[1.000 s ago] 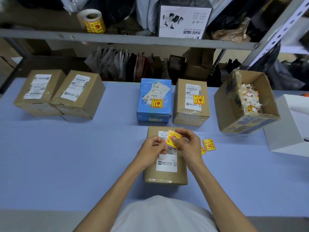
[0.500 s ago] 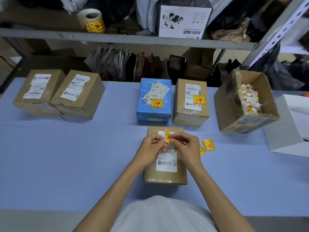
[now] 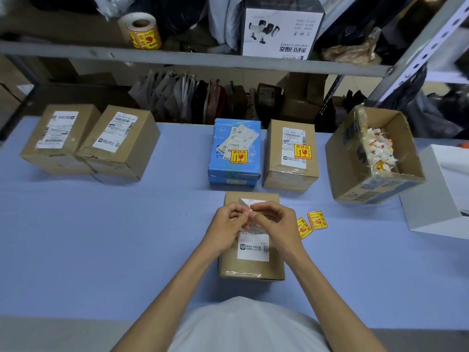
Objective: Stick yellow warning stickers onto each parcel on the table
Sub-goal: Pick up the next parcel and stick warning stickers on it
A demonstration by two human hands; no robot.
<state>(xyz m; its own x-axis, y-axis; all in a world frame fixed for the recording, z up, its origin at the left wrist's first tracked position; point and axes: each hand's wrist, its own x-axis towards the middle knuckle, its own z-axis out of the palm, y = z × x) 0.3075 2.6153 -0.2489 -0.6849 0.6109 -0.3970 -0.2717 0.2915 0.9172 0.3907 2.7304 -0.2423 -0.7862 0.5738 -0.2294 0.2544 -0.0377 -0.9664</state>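
Your left hand [image 3: 228,224]: fingers pinch the sticker [image 3: 245,205] above the near parcel [image 3: 251,268].
Your right hand [image 3: 273,222]: fingers pinch it too.

- The near parcel [image 3: 251,269] lies on the surface [image 3: 101,237], just before the person.
- The left hand [image 3: 225,224] and the right hand [image 3: 275,222] meet above its far end, with a sticker [image 3: 245,203] pinched between them.
- Loose stickers [image 3: 317,220] lie just right of it.
- Behind it stand a wrapped parcel [image 3: 223,148] and, to that one's right, a taped parcel [image 3: 276,153].
- Far left, a parcel pair [image 3: 121,148] touch.
- Far right is an open box [image 3: 355,174] holding scraps [image 3: 379,148].
- A sticker roll [image 3: 143,31] sits on the shelf [image 3: 203,60] behind.
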